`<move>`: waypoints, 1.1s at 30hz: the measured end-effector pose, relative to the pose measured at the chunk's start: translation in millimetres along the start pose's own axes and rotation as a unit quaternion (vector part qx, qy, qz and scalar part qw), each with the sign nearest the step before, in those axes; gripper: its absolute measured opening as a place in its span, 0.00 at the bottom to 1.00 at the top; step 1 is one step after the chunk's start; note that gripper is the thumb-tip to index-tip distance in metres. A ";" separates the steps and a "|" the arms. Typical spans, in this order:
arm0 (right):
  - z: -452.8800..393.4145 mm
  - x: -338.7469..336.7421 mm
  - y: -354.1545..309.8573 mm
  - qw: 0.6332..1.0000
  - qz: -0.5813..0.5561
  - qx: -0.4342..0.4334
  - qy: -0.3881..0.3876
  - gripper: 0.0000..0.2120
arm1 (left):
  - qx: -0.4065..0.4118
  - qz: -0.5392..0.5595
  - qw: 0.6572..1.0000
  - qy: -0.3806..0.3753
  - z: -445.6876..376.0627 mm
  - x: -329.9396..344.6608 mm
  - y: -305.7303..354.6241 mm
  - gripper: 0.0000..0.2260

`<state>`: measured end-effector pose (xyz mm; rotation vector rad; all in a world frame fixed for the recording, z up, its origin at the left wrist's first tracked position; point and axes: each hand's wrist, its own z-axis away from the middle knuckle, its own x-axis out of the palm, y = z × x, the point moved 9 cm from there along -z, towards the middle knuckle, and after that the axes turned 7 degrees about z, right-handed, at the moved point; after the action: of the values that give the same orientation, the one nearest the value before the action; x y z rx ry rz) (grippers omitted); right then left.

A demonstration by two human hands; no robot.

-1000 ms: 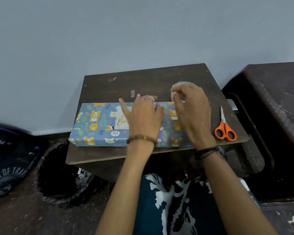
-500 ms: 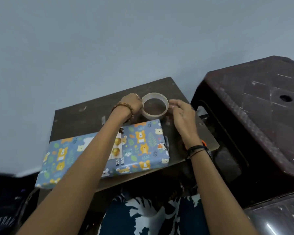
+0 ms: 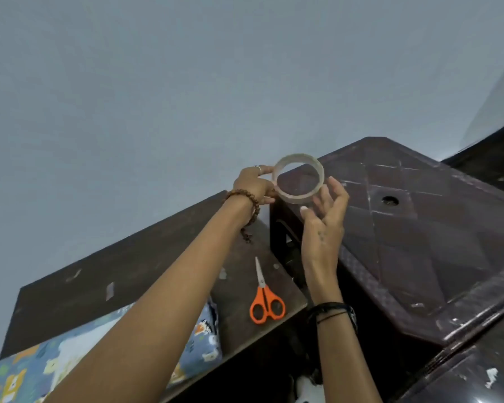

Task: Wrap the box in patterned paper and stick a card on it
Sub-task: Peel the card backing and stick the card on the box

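The dark wooden board point(image 3: 146, 274) serves as the landmark. At its near left edge lies the flat box wrapped in blue paper printed with bears point(image 3: 198, 341), partly hidden by the left forearm; it looks stiff and light, best taken by its long edges so the paper does not crease. On the board's right end lie the orange-handled scissors point(image 3: 266, 303). Beyond its far right corner, held up in the air, is the clear ring of adhesive tape point(image 3: 298, 178), probably light, rigid and slick on its rim. The left hand point(image 3: 255, 184) pinches its left rim; the right hand point(image 3: 323, 216) has fingers loosely spread, fingertips touching its lower right. Half a second ago the roll hung low just behind the box; now it is raised.
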<state>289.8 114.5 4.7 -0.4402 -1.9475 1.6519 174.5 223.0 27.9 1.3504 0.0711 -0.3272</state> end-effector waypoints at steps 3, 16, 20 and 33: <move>-13.8 -22.5 13.7 0.999 -0.001 0.046 -0.003 0.30 | -0.028 -0.026 0.999 -0.033 -17.8 30.9 -5.7 0.14; 13.0 2.1 32.6 0.973 0.171 0.086 -0.132 0.07 | 0.052 -0.420 0.906 0.026 47.8 -1.3 -26.4 0.06; 56.0 4.1 52.4 0.864 0.432 0.129 -0.225 0.11 | -0.016 -0.477 0.879 0.018 93.4 -18.0 -73.2 0.08; 51.1 -19.4 8.0 0.962 0.255 0.067 -0.066 0.12 | 0.076 -0.194 0.976 0.068 113.4 18.7 -52.9 0.09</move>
<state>274.2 64.2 -12.0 -0.8510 -1.9014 2.1657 162.3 100.5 -1.1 1.5072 0.4366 -0.5777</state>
